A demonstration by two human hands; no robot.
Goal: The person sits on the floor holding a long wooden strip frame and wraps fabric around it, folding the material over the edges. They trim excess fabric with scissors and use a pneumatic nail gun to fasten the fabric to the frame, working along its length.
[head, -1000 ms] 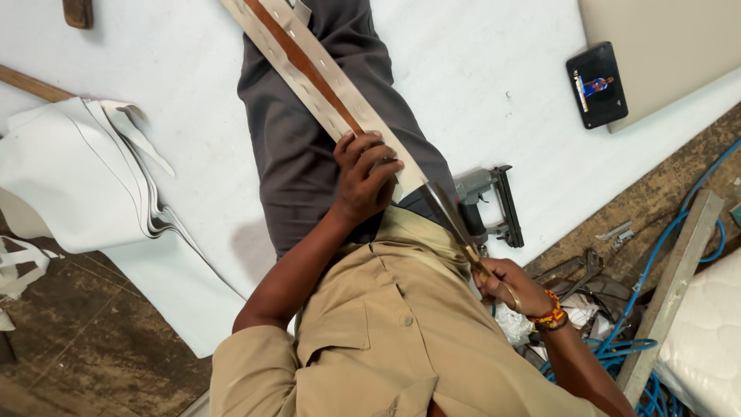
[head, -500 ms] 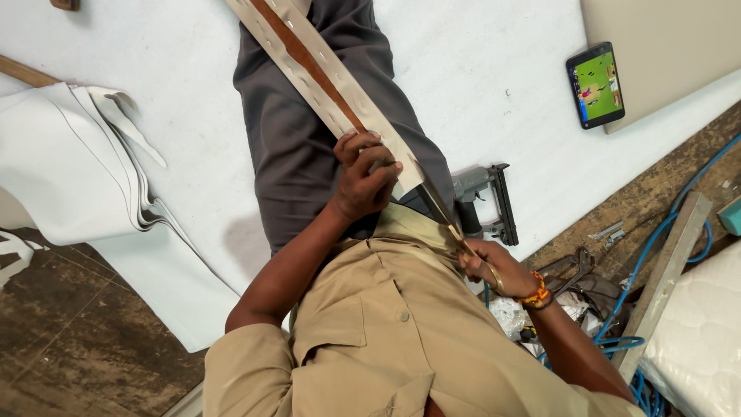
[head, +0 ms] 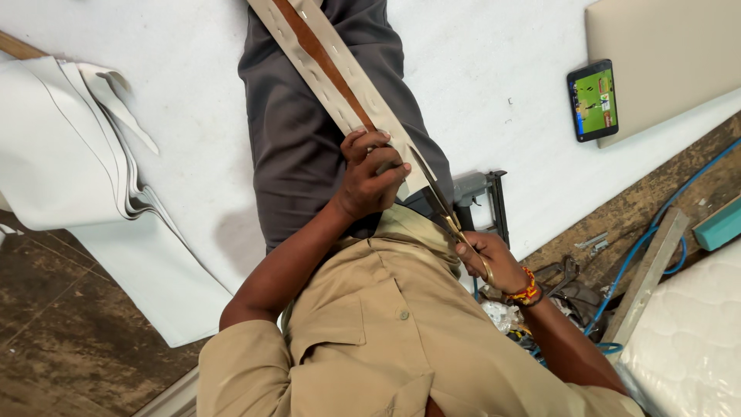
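The person sits on a white sheet-covered floor (head: 193,116) with one leg in grey trousers stretched out, and a long wooden slat (head: 340,85) wrapped in pale fabric lies along that leg, so the thigh props it like a rest. The left hand (head: 370,174) is closed around the near end of the slat, fingers curled over the fabric edge, apparently to keep it taut and steady. The right hand (head: 486,259) is closed through the handles of a pair of scissors (head: 444,208), whose blades point up toward the slat's end and meet the fabric just beside the left hand; holding the work close to the body lets both hands brace against it.

Just beyond the scissors, a dark staple gun (head: 482,197) stands on the sheet within easy reach of the right hand. A stack of folded white fabric (head: 77,147) lies well apart on the left. A smartphone (head: 593,100) with a lit green screen leans against a beige board (head: 664,54). Blue hose (head: 656,232) trails over the bare floor beside a quilted white mattress (head: 687,340).
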